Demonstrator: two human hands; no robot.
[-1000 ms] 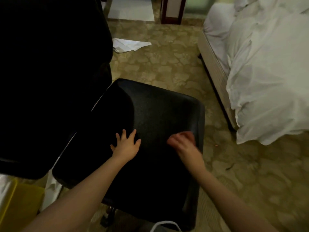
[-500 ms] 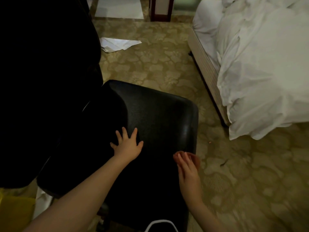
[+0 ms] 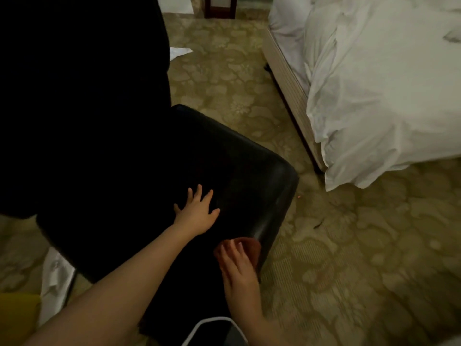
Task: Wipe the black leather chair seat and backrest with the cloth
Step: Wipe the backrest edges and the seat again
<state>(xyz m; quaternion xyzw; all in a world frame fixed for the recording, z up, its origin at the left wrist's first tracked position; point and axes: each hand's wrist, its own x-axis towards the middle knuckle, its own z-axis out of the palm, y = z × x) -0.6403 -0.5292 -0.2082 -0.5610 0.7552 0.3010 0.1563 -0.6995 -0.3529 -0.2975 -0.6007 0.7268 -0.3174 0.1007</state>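
Right hand [image 3: 238,268] now nearer, pressing reddish cloth [image 3: 250,247] with straight fingers at near right edge of seat [image 3: 249,176]. Left hand [image 3: 197,213] unmoved, spread flat mid-seat. Backrest [image 3: 82,96] dark at left.

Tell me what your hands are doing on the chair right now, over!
Left hand flat on the seat, fingers spread. Right hand presses the reddish cloth at the seat's right edge. Backrest untouched. Nothing in the way.

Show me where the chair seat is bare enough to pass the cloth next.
Bare: the seat between the left hand, its far right edge and the backrest. Crowded: the near right corner, where the right hand presses the cloth.
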